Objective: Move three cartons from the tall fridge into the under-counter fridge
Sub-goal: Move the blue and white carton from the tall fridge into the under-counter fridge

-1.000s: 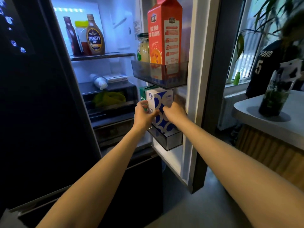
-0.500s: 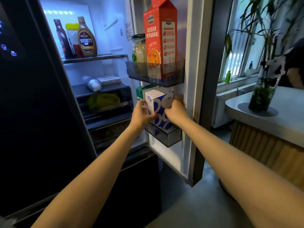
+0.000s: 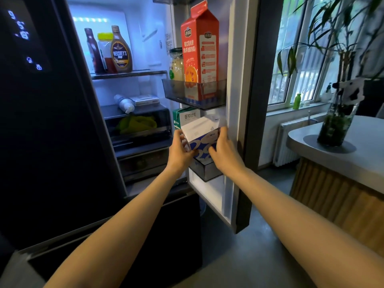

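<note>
Behind both hands, blue-white carton (image 3: 202,140), base hidden.

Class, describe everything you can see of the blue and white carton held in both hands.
The blue and white carton is a small box that looks like coated paperboard, white on top with small print, its side patterned in blue with white curves. It tilts, its top leaning toward the camera, partly lifted from the lower door bin. The left hand grips its left side and the right hand its right. A green and white carton stands just behind it.
</note>
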### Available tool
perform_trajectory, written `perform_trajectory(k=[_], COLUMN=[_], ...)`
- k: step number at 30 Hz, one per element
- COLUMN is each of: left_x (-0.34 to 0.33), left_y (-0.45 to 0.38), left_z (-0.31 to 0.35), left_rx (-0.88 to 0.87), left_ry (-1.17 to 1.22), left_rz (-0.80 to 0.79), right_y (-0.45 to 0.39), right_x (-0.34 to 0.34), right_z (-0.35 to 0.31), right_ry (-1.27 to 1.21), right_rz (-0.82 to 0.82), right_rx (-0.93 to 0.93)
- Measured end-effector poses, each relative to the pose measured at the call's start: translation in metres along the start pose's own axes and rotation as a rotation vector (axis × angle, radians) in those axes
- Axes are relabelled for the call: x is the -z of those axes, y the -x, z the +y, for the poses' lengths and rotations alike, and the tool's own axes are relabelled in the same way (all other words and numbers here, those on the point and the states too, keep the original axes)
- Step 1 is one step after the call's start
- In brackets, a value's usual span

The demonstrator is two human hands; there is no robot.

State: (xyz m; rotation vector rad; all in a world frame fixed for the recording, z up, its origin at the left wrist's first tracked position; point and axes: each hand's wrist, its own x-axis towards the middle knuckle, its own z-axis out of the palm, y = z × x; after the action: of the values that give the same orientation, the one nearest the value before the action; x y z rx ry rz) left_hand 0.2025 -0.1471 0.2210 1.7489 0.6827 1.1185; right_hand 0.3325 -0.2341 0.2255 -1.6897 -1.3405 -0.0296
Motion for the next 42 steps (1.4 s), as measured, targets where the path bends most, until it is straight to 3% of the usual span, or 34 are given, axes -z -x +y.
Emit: perform_trajectory(k=[10,17,22,31,42], left_x=[-0.006,0.011,0.026,0.031,0.035], left_y=[0.043,0.068,0.088,0.136,0.164], left_z=[0.022,0.054,0.080,0.062,0.030], left_rx=[-0.178,-0.282,-0.327,-0.100,0.054], left_ry=[-0.005,-0.064,-0.138,-0.084,0.004], left_rz=[0.089,0.113,0.146,0.267,0.388], right_y=[0.021,0.024,0.026,0.062,0.084], right_x=[0.028,0.043,0.047,0.023,-0.004], right_z=[0.009,-0.023,-0.048,-0.057,-0.047], right_ry=[-0.100,-0.196,-0.292,-0.300,-0.166], right_rz=[0.013,0.088,0.095,-0.047,-0.228], right_rx=[0.146,0.340,0.357,0.225,0.301])
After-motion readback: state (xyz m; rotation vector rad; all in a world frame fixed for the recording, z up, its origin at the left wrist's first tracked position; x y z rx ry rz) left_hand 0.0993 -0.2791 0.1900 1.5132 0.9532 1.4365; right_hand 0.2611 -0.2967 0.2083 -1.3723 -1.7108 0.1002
